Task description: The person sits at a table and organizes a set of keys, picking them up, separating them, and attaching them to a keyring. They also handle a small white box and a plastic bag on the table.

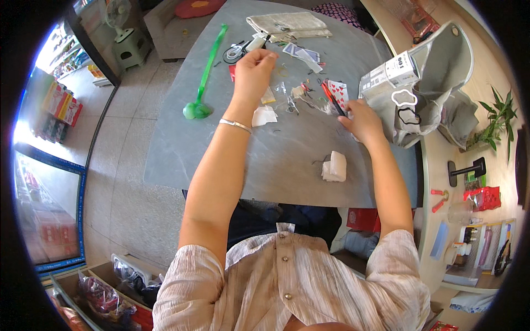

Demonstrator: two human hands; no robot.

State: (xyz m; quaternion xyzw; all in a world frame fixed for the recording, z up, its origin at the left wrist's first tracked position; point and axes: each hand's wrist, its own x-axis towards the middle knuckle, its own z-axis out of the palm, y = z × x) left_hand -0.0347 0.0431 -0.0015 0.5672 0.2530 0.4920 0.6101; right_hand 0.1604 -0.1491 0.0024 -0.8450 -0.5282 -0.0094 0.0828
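My left hand [254, 76] is raised over the far part of the grey table, fingers bent together; whether it holds anything is unclear. Beside its fingertips lie a white object with a black cord [256, 43] and a coiled cable [234, 53]. My right hand [364, 122] reaches to a red-and-black pen-like tool [333, 98], its fingers near the black end; a firm grip cannot be made out. Under the tool lies a playing card with red hearts [338, 92]. Loose threads, paper scraps [264, 116] and another card [296, 51] lie between the hands.
A grey felt bag [430, 82] with a white box [389, 74] stands at the right. A folded cloth [287, 25] lies at the far edge, a green long-handled item [207, 74] at the left. Folded white tissue [335, 166] is near the front edge.
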